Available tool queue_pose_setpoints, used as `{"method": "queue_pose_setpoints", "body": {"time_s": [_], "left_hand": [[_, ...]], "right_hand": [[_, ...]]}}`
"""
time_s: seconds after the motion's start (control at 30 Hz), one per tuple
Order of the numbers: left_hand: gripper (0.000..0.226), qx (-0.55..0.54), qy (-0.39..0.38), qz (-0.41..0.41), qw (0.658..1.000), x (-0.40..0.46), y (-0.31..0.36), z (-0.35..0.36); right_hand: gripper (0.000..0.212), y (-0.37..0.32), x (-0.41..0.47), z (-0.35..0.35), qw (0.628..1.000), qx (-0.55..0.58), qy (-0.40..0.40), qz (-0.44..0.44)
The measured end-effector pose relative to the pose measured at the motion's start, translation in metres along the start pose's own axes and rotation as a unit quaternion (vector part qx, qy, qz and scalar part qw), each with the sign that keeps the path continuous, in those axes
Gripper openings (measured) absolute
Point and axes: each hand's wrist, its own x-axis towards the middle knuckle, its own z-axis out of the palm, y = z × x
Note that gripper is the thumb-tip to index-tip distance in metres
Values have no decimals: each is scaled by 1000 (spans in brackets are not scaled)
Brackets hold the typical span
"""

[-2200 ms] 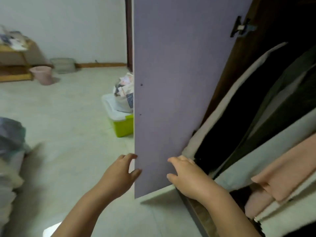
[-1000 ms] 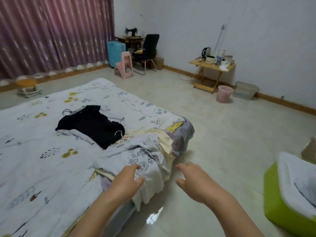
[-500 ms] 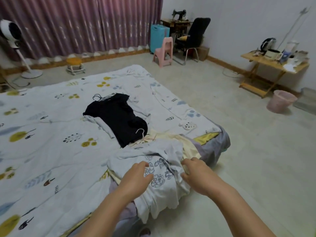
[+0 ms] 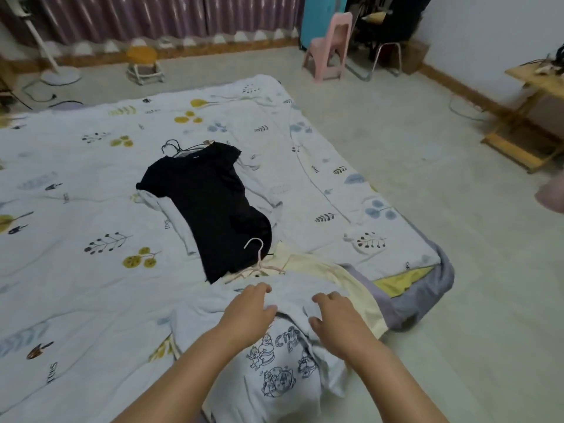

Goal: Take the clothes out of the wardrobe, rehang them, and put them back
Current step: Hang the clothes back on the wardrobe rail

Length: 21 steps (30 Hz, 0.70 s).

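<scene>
A light blue shirt with cartoon prints (image 4: 274,377) lies crumpled at the near corner of the bed (image 4: 76,270). My left hand (image 4: 250,312) and my right hand (image 4: 335,322) rest on its upper part, fingers loosely bent, side by side. Under it lies a pale yellow garment (image 4: 351,285) with a white hanger (image 4: 259,257) sticking out of its collar. Farther back a black shirt (image 4: 207,203) lies flat on a dark wire hanger (image 4: 174,148), with a white garment (image 4: 171,215) beneath it. No wardrobe is in view.
Bare floor lies right of the bed. A pink chair (image 4: 329,47), a black chair and a blue suitcase (image 4: 317,16) stand at the back. A wooden table (image 4: 534,117) and pink bin (image 4: 552,193) are at right, a fan stand (image 4: 58,74) and stool (image 4: 143,62) by the curtain.
My view swung from the wardrobe door to the bed. Both hands left the door, moved in over the bed corner and came down onto the light blue shirt.
</scene>
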Motion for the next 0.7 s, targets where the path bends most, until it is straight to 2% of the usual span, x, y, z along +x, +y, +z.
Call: {"method": "queue_pose_setpoints", "body": {"time_s": [0.23, 0.37, 0.5, 0.63, 0.7], "left_hand": [[48, 21, 10, -94, 995, 99, -33, 26], [51, 24, 21, -147, 989, 147, -55, 58], [55, 55, 19, -152, 987, 188, -68, 91], [60, 91, 32, -167, 981, 217, -69, 114], [61, 117, 27, -177, 977, 222, -68, 124]], "right_hand": [[45, 20, 118, 25, 998, -40, -19, -45], [58, 41, 190, 49, 998, -53, 1, -27], [81, 63, 251, 70, 998, -68, 5, -13], [105, 74, 288, 87, 989, -132, -46, -45], [103, 76, 295, 91, 984, -160, -48, -59]]}}
